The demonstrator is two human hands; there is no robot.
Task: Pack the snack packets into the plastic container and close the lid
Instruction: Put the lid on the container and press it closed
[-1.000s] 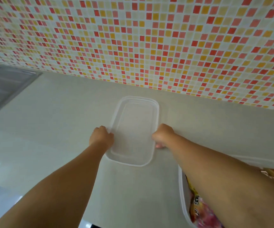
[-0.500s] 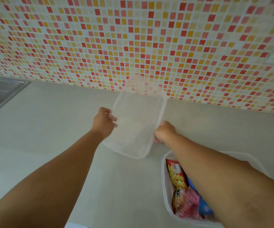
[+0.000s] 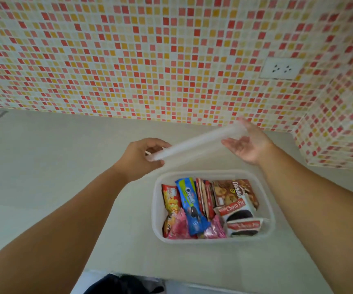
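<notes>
Holding the lid [image 3: 196, 143] edge-on in the air, left hand [image 3: 138, 160] pinching its near-left end, right hand [image 3: 248, 145] flat-fingered propping the far-right end, long axis roughly matching the packed container [image 3: 157, 209] directly below toward the table's near edge.

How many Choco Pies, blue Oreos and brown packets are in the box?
Choco Pie packets: 2
Blue Oreo packet: 1
Brown packet: 1
Total: 4
</notes>
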